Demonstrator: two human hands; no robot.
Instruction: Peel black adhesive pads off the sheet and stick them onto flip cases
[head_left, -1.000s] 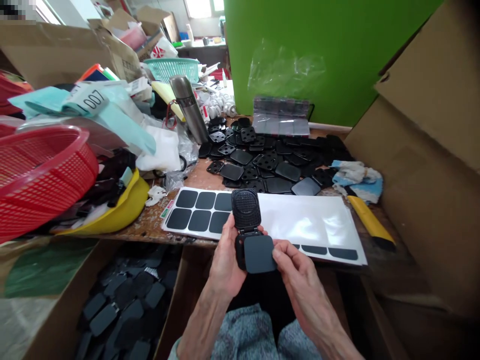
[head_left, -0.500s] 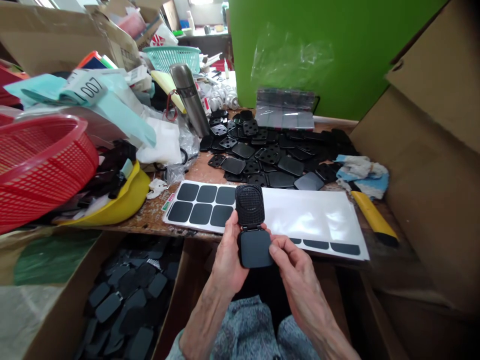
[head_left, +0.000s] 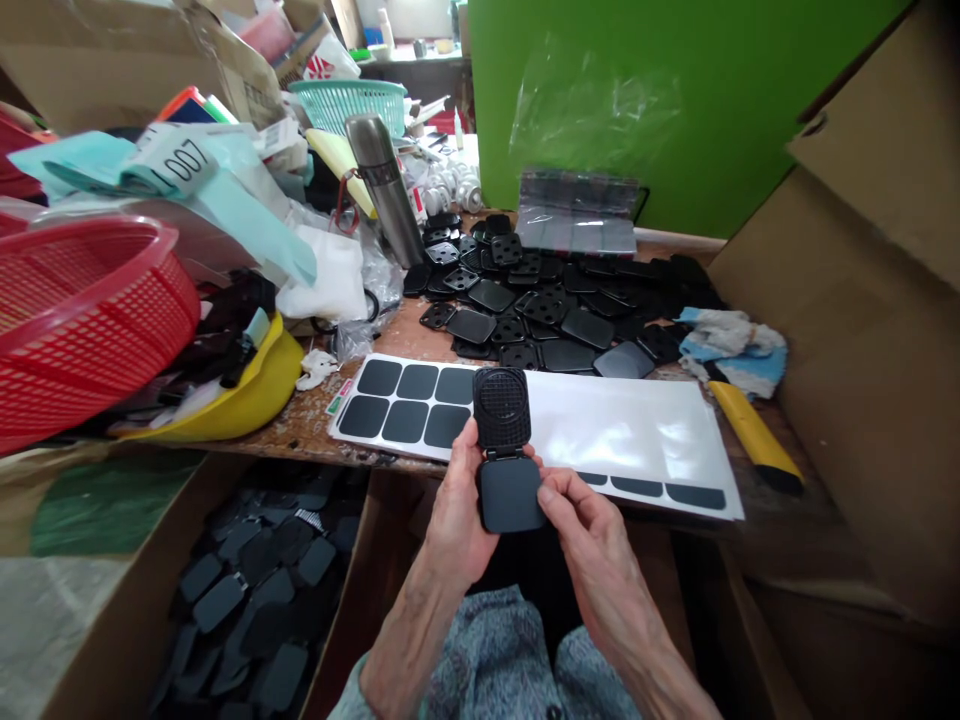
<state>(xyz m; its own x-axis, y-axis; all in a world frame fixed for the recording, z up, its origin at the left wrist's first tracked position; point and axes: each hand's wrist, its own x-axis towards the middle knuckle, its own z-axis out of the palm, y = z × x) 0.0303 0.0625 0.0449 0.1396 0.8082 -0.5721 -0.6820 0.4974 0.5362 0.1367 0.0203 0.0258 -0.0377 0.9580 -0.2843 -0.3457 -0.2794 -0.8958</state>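
A black hinged compact case (head_left: 511,495) is held unfolded in front of me, over the table's front edge. Its upper half has a grid-textured face with a round outline; the lower half is a smooth dark rounded square. My left hand (head_left: 459,515) is closed around the case's left side, thumb along the edge near the hinge. At the lower half's right edge, my right hand (head_left: 589,525) pinches with thumb and fingers. Behind the case lies a white sticker sheet (head_left: 622,425) with a blank-looking right part, and dark rounded-square stickers (head_left: 406,422) show on the left.
Loose black case parts (head_left: 544,310) are heaped behind the sheets. A steel flask (head_left: 386,190) leans at their left, near a red basket (head_left: 90,330) and yellow bowl (head_left: 247,400). A yellow-handled tool (head_left: 754,435) lies right. Below left, a cardboard box (head_left: 124,620) holds more dark cases.
The view has shifted slightly, so the table's things appear a little further right and higher. Both hands keep the same hold on the compact case.
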